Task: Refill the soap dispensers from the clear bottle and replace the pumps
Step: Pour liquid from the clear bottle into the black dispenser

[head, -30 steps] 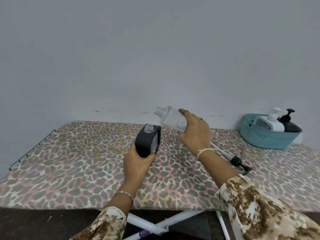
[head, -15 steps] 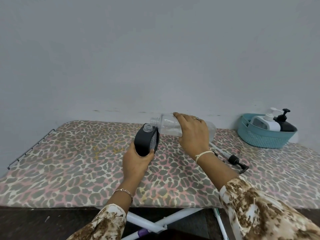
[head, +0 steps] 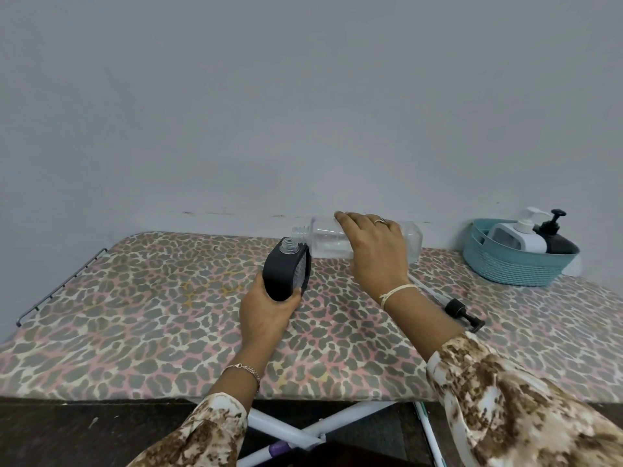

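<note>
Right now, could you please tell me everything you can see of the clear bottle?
The clear bottle is see-through plastic, uncapped, with a threaded neck. It lies almost level above the leopard-print board, neck pointing left, just above the open mouth of the black dispenser held in the left hand. The right hand has it in its grip from above. No liquid shows clearly inside.

No readable text anywhere in view.

No letters, numbers, brand marks or signs can be made out on anything. The black dispenser [head: 286,271], the clear bottle [head: 332,241], and the white dispenser [head: 517,238] and second black dispenser [head: 556,242] in the teal basket [head: 512,269] all show plain, unprinted surfaces. The cover on the table [head: 135,298] carries only a leopard-spot pattern, and the wall [head: 303,96] behind is bare grey.
</note>
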`<control>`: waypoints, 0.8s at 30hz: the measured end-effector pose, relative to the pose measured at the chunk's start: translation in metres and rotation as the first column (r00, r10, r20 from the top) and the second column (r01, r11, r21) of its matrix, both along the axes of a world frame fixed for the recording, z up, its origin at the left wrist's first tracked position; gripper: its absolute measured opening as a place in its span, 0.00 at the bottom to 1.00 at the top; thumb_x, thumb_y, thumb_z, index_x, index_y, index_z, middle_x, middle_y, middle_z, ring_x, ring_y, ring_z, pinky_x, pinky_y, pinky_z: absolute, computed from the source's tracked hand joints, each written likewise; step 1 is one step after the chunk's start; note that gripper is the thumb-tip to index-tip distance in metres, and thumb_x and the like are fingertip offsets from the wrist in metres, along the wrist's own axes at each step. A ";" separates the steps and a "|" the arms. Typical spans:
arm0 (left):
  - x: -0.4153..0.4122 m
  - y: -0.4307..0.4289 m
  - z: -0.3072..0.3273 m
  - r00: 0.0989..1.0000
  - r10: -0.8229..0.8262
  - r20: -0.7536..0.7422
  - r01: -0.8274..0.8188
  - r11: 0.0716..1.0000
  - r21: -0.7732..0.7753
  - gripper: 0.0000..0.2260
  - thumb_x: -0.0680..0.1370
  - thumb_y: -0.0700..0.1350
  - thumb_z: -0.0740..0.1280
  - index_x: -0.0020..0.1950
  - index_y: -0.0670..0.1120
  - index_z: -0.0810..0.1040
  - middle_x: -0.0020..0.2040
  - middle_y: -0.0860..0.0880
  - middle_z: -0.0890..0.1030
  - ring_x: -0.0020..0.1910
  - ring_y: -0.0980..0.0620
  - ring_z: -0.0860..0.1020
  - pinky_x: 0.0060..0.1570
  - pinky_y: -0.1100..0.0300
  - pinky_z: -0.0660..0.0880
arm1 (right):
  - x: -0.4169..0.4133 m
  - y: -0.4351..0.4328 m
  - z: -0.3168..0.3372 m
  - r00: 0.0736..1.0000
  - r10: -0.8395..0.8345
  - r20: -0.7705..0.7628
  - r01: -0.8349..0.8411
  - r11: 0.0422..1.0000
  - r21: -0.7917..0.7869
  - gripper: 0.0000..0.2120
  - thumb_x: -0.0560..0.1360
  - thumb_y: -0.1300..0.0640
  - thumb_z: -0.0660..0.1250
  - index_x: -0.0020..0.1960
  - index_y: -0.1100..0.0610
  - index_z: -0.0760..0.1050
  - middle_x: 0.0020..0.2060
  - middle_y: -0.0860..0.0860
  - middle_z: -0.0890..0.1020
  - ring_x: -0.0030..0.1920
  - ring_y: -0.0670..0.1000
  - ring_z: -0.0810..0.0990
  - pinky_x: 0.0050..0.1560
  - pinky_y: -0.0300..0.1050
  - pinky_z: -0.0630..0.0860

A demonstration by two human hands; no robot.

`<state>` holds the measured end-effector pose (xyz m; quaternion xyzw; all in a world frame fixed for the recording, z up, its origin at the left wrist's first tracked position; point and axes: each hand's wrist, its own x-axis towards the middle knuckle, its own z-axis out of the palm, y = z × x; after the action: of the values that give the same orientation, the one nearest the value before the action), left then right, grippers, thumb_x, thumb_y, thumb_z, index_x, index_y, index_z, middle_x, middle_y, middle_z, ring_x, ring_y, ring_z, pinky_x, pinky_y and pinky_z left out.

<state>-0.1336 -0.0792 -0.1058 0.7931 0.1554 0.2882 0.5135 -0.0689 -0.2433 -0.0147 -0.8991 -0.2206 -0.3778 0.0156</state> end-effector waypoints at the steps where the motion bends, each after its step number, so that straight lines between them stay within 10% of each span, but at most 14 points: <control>1: 0.000 0.000 0.000 1.000 -0.001 0.000 0.001 1.000 -0.001 0.21 0.68 0.47 0.77 0.58 0.48 0.76 0.48 0.56 0.79 0.47 0.55 0.78 0.46 0.61 0.75 | 0.000 0.000 0.000 1.000 0.002 0.002 -0.002 1.000 -0.007 0.34 0.59 0.71 0.73 0.63 0.54 0.75 0.54 0.51 0.83 0.51 0.56 0.81 0.50 0.51 0.75; 24: 0.002 0.000 -0.001 1.000 -0.003 -0.007 0.002 1.000 -0.018 0.22 0.68 0.46 0.77 0.59 0.47 0.77 0.49 0.54 0.80 0.47 0.56 0.78 0.46 0.62 0.74 | 0.003 0.001 0.017 0.996 0.043 0.081 -0.032 0.992 -0.122 0.26 0.65 0.70 0.70 0.61 0.55 0.76 0.55 0.53 0.82 0.53 0.58 0.80 0.54 0.53 0.73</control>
<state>-0.1320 -0.0787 -0.1064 0.7896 0.1588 0.2835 0.5205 -0.0657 -0.2421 0.0027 -0.8775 -0.2603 -0.4007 -0.0408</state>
